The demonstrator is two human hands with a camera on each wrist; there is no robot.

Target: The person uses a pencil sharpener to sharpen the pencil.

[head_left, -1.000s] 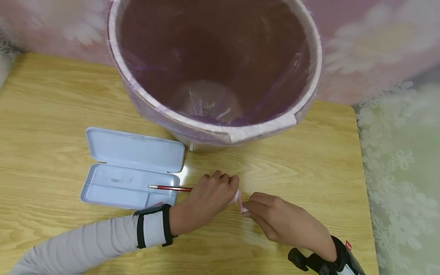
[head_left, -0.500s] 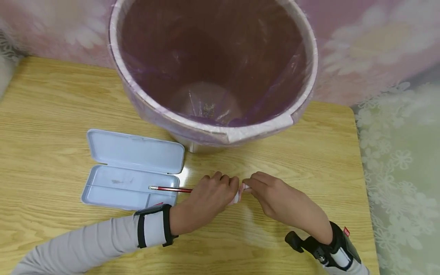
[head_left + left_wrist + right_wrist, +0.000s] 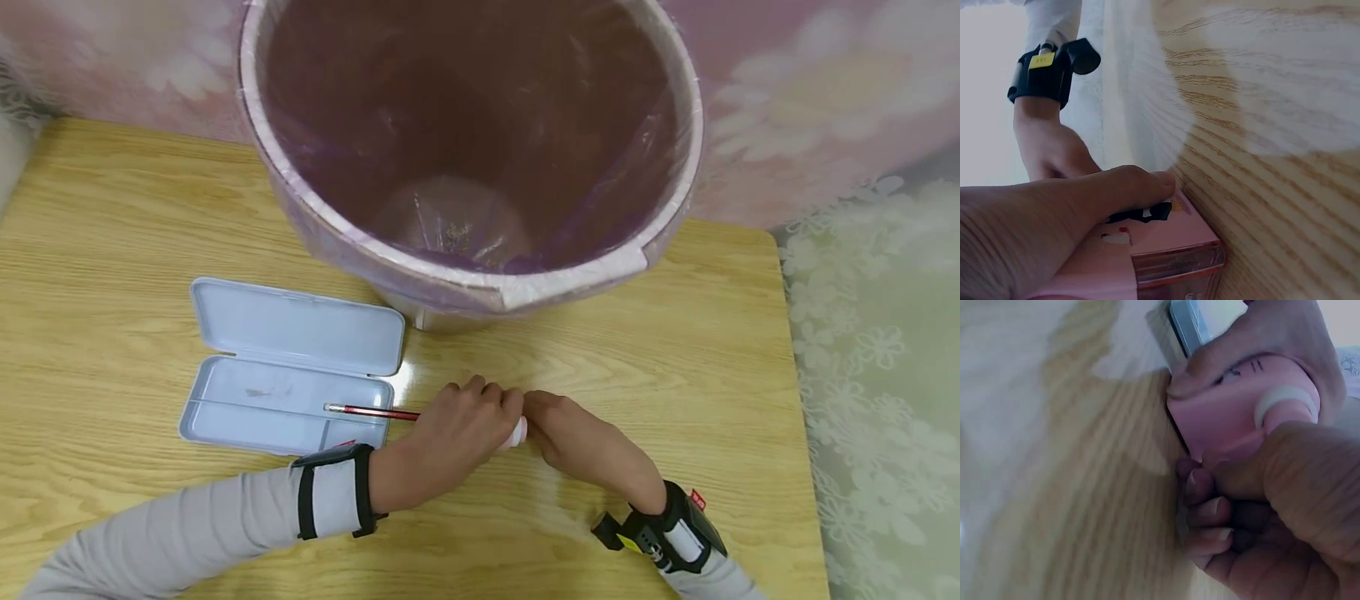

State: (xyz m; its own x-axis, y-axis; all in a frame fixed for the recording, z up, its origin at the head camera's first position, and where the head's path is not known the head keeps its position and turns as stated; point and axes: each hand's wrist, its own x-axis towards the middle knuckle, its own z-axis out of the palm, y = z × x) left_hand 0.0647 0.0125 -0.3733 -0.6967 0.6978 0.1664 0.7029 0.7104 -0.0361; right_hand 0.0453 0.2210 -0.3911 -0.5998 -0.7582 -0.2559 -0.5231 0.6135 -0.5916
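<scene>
My left hand [image 3: 450, 437] grips a pink crank pencil sharpener [image 3: 1225, 419] on the table, its thumb lying over the printed top. A clear drawer [image 3: 1179, 272] shows at one end of the sharpener in the left wrist view. Out of the other side of that hand sticks a red pencil [image 3: 375, 411], its eraser end over the pencil case; its tip is hidden. My right hand [image 3: 581, 442] pinches the end of the pink crank arm [image 3: 1241, 447], fingers curled, close against the left hand. The crank knob itself is hidden by those fingers.
A light blue pencil case [image 3: 251, 421] lies with its lid up to the left. Behind the hands stands a large bin [image 3: 442, 279] lined with clear plastic, some small bits at its bottom. All rest on a wooden table [image 3: 720, 350] against a flowered wall.
My right hand has gone round with the crank, rising from low beside the sharpener, then moving left against the left hand. The left hand, sharpener and pencil stay put.
</scene>
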